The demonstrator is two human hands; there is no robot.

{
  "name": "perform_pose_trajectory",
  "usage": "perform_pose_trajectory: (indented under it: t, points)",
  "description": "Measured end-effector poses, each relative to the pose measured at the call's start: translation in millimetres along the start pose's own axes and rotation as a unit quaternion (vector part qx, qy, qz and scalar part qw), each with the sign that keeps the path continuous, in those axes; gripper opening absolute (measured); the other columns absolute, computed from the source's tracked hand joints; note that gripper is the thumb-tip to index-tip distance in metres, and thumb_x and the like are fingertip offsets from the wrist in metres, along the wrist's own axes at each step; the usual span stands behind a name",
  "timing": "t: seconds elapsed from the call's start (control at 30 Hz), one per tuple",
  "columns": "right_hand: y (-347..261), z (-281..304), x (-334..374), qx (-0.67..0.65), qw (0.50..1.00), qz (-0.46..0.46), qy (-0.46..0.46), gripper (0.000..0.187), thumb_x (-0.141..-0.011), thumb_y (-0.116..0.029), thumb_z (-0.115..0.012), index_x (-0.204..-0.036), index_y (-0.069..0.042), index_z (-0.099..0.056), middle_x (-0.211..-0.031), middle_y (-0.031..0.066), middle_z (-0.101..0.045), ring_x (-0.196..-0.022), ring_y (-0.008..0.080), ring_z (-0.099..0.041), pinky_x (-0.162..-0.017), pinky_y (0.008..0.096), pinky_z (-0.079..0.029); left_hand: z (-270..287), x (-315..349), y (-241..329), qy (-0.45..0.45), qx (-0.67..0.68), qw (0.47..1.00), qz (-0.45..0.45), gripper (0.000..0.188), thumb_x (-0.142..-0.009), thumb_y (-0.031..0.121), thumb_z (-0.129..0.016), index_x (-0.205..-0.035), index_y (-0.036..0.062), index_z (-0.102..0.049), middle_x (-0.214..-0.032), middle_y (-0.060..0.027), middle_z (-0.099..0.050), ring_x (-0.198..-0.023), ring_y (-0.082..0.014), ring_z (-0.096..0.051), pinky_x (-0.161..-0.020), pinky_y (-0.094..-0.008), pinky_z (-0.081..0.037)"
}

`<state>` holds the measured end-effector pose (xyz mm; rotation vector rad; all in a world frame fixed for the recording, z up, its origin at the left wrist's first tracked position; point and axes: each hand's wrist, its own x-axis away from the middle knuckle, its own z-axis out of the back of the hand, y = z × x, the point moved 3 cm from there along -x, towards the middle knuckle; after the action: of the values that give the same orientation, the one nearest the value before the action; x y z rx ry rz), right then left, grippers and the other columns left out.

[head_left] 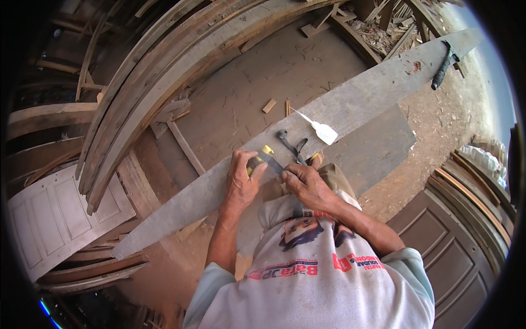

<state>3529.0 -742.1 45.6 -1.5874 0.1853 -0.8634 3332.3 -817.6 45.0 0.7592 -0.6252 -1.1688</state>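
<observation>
1. got a yellow-and-black tool [256, 163], kinda tape-measure-looking, up over the long plank worktop [361, 98], right in front of the shirt [323, 274].
2. clutching it in the left grip [243, 178], fingers wrapped round the body.
3. pinching, as far as can be made out, the end of a dark grey strip [271, 163] in the right grip [307, 185], with the strip bridging both.
4. just past that on the worktop, seeing a dark curvy thing [289, 145] (can't tell what exactly), then a white bottle [326, 134] with a thin spout.
5. way off at the far right end, spotting a hammer [445, 66].
6. beyond, seeing big curved timbers [164, 68] and a brown panelled door [438, 247].
</observation>
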Motion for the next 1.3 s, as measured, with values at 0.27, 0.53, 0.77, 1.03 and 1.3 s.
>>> perform_pose_trajectory:
  t: [0.27,0.53,0.77,1.03,1.3]
  points:
    - [-5.1,-16.1,-9.8,-0.080,0.996,-0.035,0.037,0.032,-0.113,-0.027,-0.052,-0.098,-0.002,-0.065,-0.071,-0.0048,-0.048,-0.062,0.0065,-0.042,-0.055,0.0276,-0.036,2.7,-3.8,-4.7,-0.012,-0.016,0.998,-0.065,0.036,-0.094,0.007,-0.077,-0.126,0.0076,-0.060,-0.118,-0.0169,-0.060,-0.111,-0.0401,-0.064,-0.092,-0.0479,-0.054]
    - [-10.1,-17.7,-15.0,-0.131,0.989,-0.051,0.037,0.031,-0.114,-0.028,-0.053,-0.098,-0.004,-0.064,-0.072,-0.0066,-0.046,-0.060,0.0049,-0.038,-0.052,0.0261,-0.032,6.5,-11.1,-8.0,-0.021,0.006,0.994,-0.111,0.046,-0.085,0.002,-0.085,-0.125,0.0081,-0.062,-0.121,-0.0155,-0.062,-0.114,-0.0380,-0.066,-0.091,-0.0475,-0.056]
    - [-21.4,-25.2,-8.9,-0.153,0.986,-0.062,0.032,0.029,-0.114,-0.026,-0.053,-0.097,-0.005,-0.062,-0.073,-0.0064,-0.047,-0.061,0.0048,-0.039,-0.053,0.0259,-0.033,4.3,-11.3,-10.1,0.027,-0.035,0.989,-0.139,0.040,-0.086,0.004,-0.085,-0.121,0.0067,-0.066,-0.113,-0.0135,-0.066,-0.102,-0.0371,-0.071,-0.081,-0.0464,-0.060]
    - [-20.1,-22.9,-9.6,-0.041,0.996,0.006,0.073,0.025,-0.110,-0.021,-0.054,-0.102,0.002,-0.063,-0.078,0.0052,-0.057,-0.073,0.0145,-0.055,-0.066,0.0334,-0.047,-6.4,-6.1,-7.3,0.053,-0.119,0.975,-0.179,0.034,-0.087,0.002,-0.083,-0.118,0.0053,-0.069,-0.118,-0.0142,-0.068,-0.097,-0.0364,-0.074,-0.072,-0.0457,-0.062]
    - [-17.8,-26.1,-19.0,-0.059,0.998,-0.013,0.007,0.028,-0.110,-0.019,-0.053,-0.097,0.004,-0.062,-0.081,0.0106,-0.060,-0.078,0.0169,-0.055,-0.071,0.0380,-0.049,-10.6,-6.7,-14.6,0.051,-0.117,0.974,-0.188,0.032,-0.090,-0.002,-0.076,-0.120,0.0018,-0.067,-0.117,-0.0210,-0.068,-0.102,-0.0416,-0.071,-0.082,-0.0474,-0.061]
